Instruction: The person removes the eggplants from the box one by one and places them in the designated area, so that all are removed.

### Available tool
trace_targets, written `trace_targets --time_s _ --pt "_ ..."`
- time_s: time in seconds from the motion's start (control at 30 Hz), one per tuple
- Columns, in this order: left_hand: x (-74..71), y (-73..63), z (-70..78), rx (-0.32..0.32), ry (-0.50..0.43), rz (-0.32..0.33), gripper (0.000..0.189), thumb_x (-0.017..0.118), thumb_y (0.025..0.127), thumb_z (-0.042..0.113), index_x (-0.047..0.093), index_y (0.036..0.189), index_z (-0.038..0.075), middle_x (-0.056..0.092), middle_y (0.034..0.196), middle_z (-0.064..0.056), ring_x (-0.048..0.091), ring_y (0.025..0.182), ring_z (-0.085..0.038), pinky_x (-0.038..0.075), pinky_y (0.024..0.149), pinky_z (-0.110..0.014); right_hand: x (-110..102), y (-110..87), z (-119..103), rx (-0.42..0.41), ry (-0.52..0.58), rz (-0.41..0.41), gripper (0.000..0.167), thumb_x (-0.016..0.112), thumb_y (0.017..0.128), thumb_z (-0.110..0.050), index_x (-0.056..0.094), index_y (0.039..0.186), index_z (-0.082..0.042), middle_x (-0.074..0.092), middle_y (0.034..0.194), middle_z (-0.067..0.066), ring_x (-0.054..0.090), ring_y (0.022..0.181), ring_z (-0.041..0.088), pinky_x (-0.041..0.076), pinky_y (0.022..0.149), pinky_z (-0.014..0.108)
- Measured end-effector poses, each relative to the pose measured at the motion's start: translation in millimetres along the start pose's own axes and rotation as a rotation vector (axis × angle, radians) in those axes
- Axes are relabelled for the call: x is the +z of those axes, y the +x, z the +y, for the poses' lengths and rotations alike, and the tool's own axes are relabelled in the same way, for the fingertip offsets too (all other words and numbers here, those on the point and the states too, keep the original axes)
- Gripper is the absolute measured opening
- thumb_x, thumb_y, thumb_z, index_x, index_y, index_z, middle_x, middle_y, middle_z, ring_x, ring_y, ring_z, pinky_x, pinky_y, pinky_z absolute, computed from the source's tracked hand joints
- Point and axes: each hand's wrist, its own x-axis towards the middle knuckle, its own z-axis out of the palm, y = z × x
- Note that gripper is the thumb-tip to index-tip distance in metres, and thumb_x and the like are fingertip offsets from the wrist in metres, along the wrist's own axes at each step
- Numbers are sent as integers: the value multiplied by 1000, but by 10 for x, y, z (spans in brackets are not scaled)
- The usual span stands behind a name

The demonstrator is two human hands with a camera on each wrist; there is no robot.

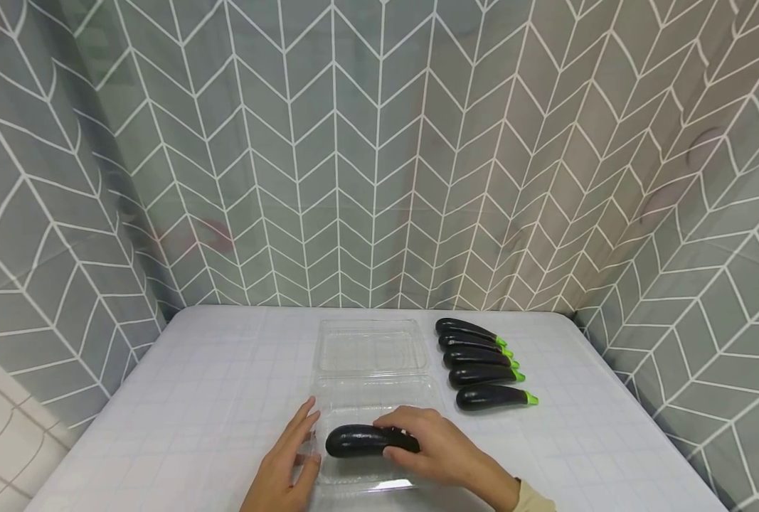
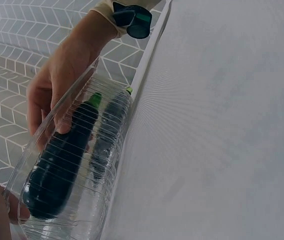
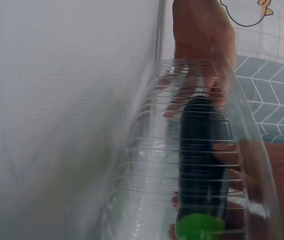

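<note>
A black eggplant with a green stem end lies lengthwise over the base of a clear plastic clamshell container. My right hand grips it near its stem end, the thumb on the near side and the fingers on the far side. In the head view that hand hides the green end, which shows in the right wrist view. At the container's left end, my left hand rests its spread, nearly straight fingers along the rim. The eggplant's rounded end points toward this hand.
The container's clear lid lies folded back on the far side. Right of it, several more eggplants lie in a row with green stems pointing right. A white cloth covers the table, and patterned grey curtains hang behind and beside it.
</note>
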Motion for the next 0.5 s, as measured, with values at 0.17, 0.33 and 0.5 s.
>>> trace_targets --time_s 0.17,0.33,0.5 --pt "14 -6 -14 17 -3 14 59 67 87 -6 59 145 4 44 161 -6 67 111 -25 59 76 -29 -27 1 4 -54 1 52 35 79 90 -13 70 124 -13 72 113 -5 66 100 6 55 88 27" --pt "18 -10 -22 44 -13 22 58 67 87 -7 59 143 2 45 160 -9 67 110 -28 59 74 -29 -61 -6 6 -85 -8 93 36 79 89 -12 69 124 -12 72 114 -5 67 101 7 55 89 27" --pt "12 -5 -19 59 -17 29 58 67 87 -8 59 143 2 45 160 -8 68 110 -28 59 73 -28 -101 -6 0 -78 -7 102 36 78 90 -13 69 125 -13 71 114 -6 66 101 7 55 88 28"
